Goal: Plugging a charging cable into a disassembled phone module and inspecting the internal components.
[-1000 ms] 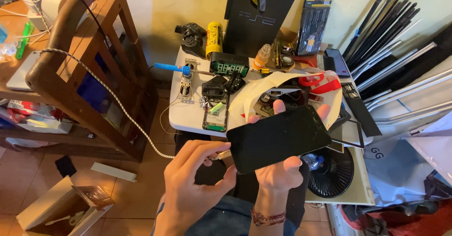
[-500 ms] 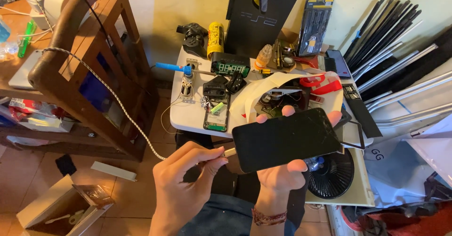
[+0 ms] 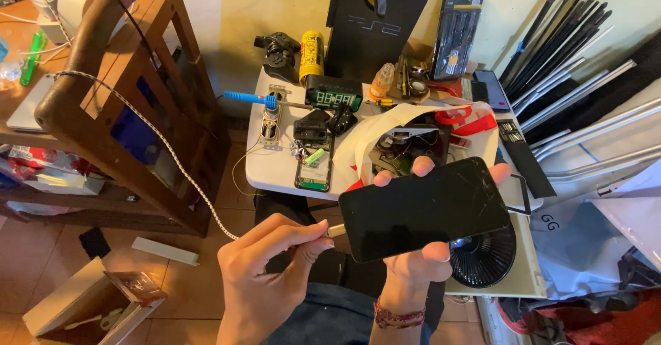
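Observation:
My right hand (image 3: 416, 266) grips a black smartphone (image 3: 423, 207) with a scratched dark screen, held sideways above my lap. My left hand (image 3: 265, 276) pinches the plug (image 3: 335, 230) of a white braided cable (image 3: 151, 131), its tip right at the phone's left end. The cable runs up and left over a wooden chair (image 3: 103, 83). I cannot tell whether the plug is inside the port.
A small white table (image 3: 265, 169) behind the phone holds a soldering iron (image 3: 251, 98), a digital clock (image 3: 334, 93), an opened phone (image 3: 313, 173), small parts and a white bag. A black speaker (image 3: 482, 259) lies right of my wrist. A cardboard box (image 3: 82, 307) sits on the floor, left.
The phone has come nearer and now lies more level. My left hand has brought the cable plug right, up to the phone's left end.

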